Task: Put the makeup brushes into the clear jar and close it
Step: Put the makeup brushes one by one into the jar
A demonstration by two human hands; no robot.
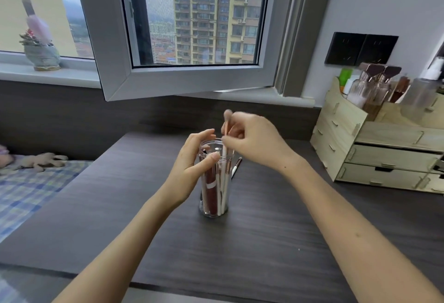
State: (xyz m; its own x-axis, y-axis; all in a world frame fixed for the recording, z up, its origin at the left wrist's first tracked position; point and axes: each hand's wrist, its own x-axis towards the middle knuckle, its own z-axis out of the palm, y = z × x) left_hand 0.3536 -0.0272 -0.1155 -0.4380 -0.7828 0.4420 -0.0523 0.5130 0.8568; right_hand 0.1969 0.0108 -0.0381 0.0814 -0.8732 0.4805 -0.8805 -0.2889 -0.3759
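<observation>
A tall clear jar (214, 203) stands upright on the dark wooden desk (252, 242), with no lid on it. Several makeup brushes with white and dark red handles stand inside it. My left hand (192, 170) grips the jar's upper wall from the left. My right hand (252, 140) pinches a thin white-handled brush (225, 126) above the jar's mouth, bristles up, its lower end inside the jar. One more brush (236, 166) lies on the desk just behind the jar to the right. I see no lid.
A pale wooden drawer organiser (374, 156) holding bottles stands at the right. An open window sash (187, 79) juts over the desk's far edge. A checked bed cover (31, 187) with a plush toy lies to the left. A plant pot (42, 55) sits on the sill.
</observation>
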